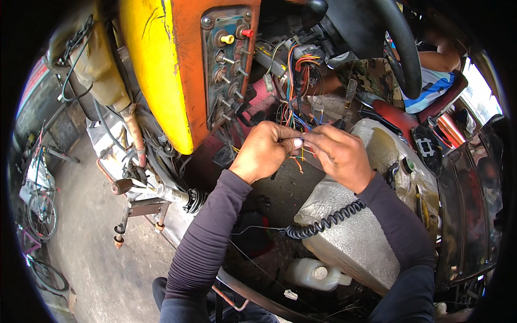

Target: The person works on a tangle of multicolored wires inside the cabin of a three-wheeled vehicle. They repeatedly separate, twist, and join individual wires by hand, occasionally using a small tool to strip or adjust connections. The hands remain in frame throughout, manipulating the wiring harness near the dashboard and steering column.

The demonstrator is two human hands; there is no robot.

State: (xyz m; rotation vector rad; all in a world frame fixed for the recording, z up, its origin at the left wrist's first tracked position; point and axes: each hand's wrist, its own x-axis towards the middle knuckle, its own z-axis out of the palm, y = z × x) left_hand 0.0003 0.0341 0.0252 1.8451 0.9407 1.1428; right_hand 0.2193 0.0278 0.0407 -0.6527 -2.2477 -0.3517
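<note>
My left hand (262, 151) and my right hand (340, 154) meet in the middle of the head view, fingertips pinched together. Between them are thin electrical wires (293, 116), part of a loose multicoloured bunch that hangs from below the steering wheel (405, 48). Which wire each hand grips is mostly hidden by the fingers. Below the hands a few orange and yellow wire ends (299, 166) stick out. To the left of the bunch stands an orange and yellow panel (186, 64) with a plate of toggle switches (229, 70).
Right of my hands is a silvery padded cover (344, 207), crossed by a black coiled cord (326, 219). A white plastic jug (315, 273) lies below. Another person in camouflage shorts (377, 81) sits at the upper right. Bicycles (43, 210) stand far left on the concrete floor (89, 231).
</note>
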